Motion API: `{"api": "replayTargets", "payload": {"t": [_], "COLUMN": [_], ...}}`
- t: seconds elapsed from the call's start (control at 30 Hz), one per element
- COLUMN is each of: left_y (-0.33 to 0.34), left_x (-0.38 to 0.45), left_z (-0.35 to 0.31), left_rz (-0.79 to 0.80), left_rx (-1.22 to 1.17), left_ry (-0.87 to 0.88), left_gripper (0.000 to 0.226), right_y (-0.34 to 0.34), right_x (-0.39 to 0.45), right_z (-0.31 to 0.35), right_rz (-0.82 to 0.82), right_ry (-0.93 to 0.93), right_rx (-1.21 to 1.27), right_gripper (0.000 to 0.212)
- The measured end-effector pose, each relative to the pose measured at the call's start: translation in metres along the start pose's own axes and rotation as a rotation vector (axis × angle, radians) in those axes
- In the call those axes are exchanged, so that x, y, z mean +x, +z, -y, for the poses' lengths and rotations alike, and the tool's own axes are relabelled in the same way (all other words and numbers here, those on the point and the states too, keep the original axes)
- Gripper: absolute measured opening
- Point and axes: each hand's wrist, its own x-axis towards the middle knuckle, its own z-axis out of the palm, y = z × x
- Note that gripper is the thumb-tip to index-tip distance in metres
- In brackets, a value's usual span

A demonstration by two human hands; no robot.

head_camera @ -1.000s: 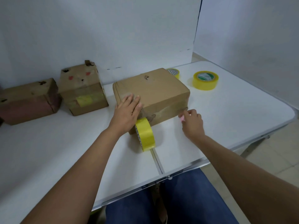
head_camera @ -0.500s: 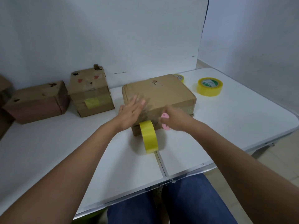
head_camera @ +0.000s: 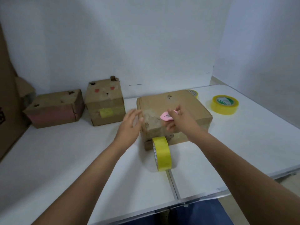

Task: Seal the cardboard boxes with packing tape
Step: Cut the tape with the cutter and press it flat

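Note:
A flat cardboard box [head_camera: 191, 108] lies in the middle of the white table [head_camera: 81, 159]. A yellow tape roll [head_camera: 162, 153] stands on edge against its front face, its strip running up onto the box. My left hand [head_camera: 129, 125] hovers with straight, spread fingers at the box's front left corner. My right hand [head_camera: 180, 120] holds a small pink cutter [head_camera: 165, 117] over the near top edge of the box.
Two more cardboard boxes stand at the back left, one reddish [head_camera: 55, 109], one with red marks and a yellow tape patch [head_camera: 105, 103]. A yellow tape roll [head_camera: 224, 104] lies flat at the right; another roll [head_camera: 194, 93] peeks from behind the box. A big cardboard sheet [head_camera: 8, 95] leans at far left.
My right hand has risen from the table by the box's right front corner to its near top edge with the pink cutter. My left hand has lifted off the box top.

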Motion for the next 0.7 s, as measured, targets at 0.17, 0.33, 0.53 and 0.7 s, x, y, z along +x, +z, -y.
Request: {"api": "replayTargets", "payload": {"t": [0.17,0.33,0.53,0.7], "left_y": [0.009,0.035,0.033,0.012], "left_x": [-0.035,-0.057,-0.056,-0.046], "left_z": [0.004,-0.011,-0.017,-0.01], "left_rz": [0.111,0.402,0.381,0.44], "left_rx": [-0.512,-0.505,-0.585,-0.496], "left_ry": [-0.54,-0.547,-0.541,-0.502], "left_gripper": [0.035,0.049,0.039,0.038], "right_y": [0.005,0.009,0.008,0.026], "right_x": [0.0,0.006,0.012,0.015], "right_z": [0.003,-0.004,-0.015,-0.017], "right_rz": [0.109,0.297,0.322,0.212], "right_ry": [-0.265,-0.499,-0.582,-0.613], "right_rx": [-0.128,-0.54,-0.922,-0.99], "right_gripper": [0.029,0.015,0.041,0.047]}}
